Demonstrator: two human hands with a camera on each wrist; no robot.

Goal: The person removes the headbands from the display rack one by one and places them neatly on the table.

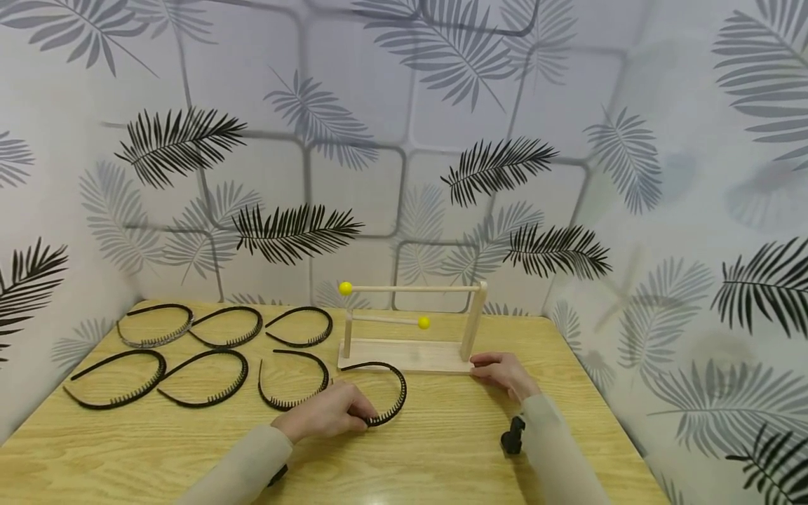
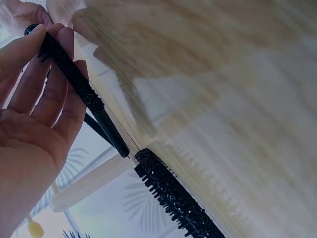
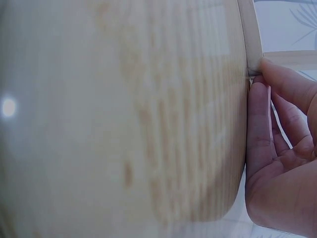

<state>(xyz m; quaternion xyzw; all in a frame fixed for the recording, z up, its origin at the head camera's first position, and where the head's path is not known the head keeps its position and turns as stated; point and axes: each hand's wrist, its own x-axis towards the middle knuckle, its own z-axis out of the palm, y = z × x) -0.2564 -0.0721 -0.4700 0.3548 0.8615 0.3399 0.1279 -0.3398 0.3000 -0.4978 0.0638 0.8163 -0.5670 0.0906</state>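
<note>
My left hand pinches a black toothed headband between thumb and fingers, low over the table in front of a wooden stand. In the left wrist view the held headband has a glittery surface and small teeth. At the right front corner of the stand's base, my right hand holds the edge; the right wrist view shows the thumb and a finger meeting at that corner. The stand carries two horizontal rods at different heights, each tipped with a yellow ball.
Several black headbands lie in two rows on the left of the wooden table. The closest to the left hand is an open-ended headband. A patterned wall rises behind the table, and another stands along its right side.
</note>
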